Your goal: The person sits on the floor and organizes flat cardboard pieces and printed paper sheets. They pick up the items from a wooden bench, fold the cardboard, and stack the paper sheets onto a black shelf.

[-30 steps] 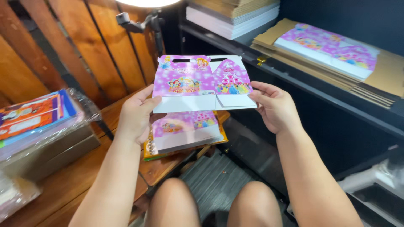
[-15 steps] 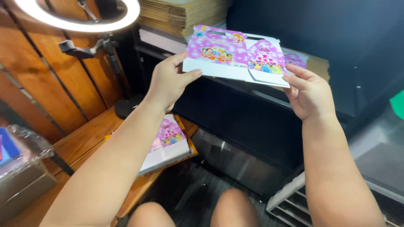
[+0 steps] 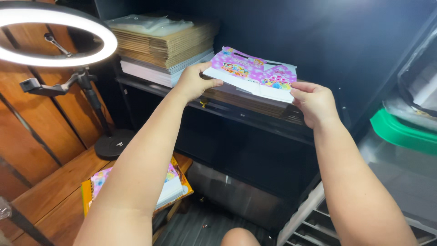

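Note:
A flat pink and purple cartoon-printed carton (image 3: pixel 253 73) with white flaps is held out over a dark shelf (image 3: pixel 255 119). My left hand (image 3: pixel 193 82) grips its left edge, thumb on top. Its right edge is pinched by my right hand (image 3: pixel 314 104). The carton hovers just above a low stack of brown cardboard sheets (image 3: pixel 255 101) on that shelf. More of the same printed cartons (image 3: pixel 170 184) lie in a pile on the wooden bench (image 3: pixel 59 182) below my left arm.
A tall stack of brown cardboard and white sheets (image 3: pixel 164 48) fills the shelf's left end. A lit ring light (image 3: pixel 54 38) on a stand with a round black base (image 3: pixel 114 145) stands on the bench. A green-lidded bin (image 3: pixel 400 132) sits at right.
Both hands have carried the carton forward and lower toward the shelf stack. My view has swung right and up, away from the bench.

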